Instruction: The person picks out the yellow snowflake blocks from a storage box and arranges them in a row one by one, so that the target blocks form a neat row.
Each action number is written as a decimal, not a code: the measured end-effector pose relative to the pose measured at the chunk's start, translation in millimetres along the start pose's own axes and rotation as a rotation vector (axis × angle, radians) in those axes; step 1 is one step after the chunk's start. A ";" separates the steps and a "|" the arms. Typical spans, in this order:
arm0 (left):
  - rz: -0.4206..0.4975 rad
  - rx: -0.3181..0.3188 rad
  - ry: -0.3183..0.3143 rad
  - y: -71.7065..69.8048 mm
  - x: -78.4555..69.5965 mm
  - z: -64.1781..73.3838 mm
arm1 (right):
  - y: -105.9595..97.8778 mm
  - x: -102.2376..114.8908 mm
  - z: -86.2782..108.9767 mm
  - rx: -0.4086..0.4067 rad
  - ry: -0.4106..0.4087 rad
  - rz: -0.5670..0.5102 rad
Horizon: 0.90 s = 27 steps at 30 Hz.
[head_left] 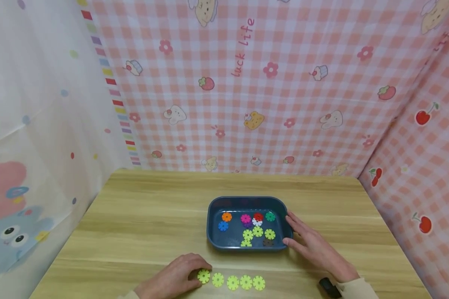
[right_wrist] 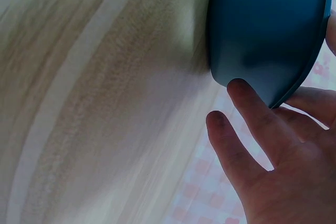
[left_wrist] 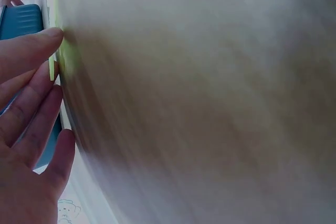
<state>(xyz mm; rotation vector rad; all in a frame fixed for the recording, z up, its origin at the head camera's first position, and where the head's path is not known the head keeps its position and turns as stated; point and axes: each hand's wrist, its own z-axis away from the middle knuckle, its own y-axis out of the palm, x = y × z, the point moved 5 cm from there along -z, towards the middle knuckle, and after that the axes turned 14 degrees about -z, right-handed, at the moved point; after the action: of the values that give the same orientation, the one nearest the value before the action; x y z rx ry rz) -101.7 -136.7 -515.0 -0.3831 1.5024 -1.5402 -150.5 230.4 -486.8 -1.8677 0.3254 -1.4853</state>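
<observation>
My left hand (head_left: 177, 274) pinches a yellow-green notched disc (head_left: 203, 276) between thumb and fingers at the left end of a row. In the left wrist view, the disc (left_wrist: 51, 70) shows as a thin edge by the fingertips. Several matching discs (head_left: 245, 282) lie flat to its right on the table. My right hand (head_left: 319, 249) rests against the right end of a dark blue tray (head_left: 228, 248), its thumb by the front right corner. Fairly straight, spread fingers (right_wrist: 252, 108) reach the tray's outer wall (right_wrist: 262, 30) in the right wrist view.
Inside the tray lie an orange disc (head_left: 226, 216), a blue disc (head_left: 223, 226), a green disc (head_left: 270, 216) and several others, some overlapping. Wood-grain table (head_left: 153, 207) surrounds it. A pink checked cloth (head_left: 269, 137) hangs behind; a black band (head_left: 329, 288) is at the right wrist.
</observation>
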 end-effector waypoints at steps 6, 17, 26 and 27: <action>0.013 -0.023 0.014 -0.7 -0.5 1.4 | -1.5 2.3 -0.7 0.001 -0.009 -0.001; 0.030 -0.006 0.002 1.1 0.1 2.4 | -2.2 3.5 -0.3 0.006 -0.018 -0.014; 0.073 0.026 -0.017 1.5 0.9 2.6 | -1.8 1.5 -0.4 0.002 -0.032 -0.014; 0.077 0.028 -0.017 1.4 0.8 2.6 | -1.7 1.2 -0.5 0.000 -0.035 -0.012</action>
<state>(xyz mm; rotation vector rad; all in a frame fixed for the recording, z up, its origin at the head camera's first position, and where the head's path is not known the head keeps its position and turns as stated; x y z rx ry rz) -99.7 -138.7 -516.0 -0.3180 1.4647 -1.4925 -150.9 230.7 -484.7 -1.8966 0.2979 -1.4587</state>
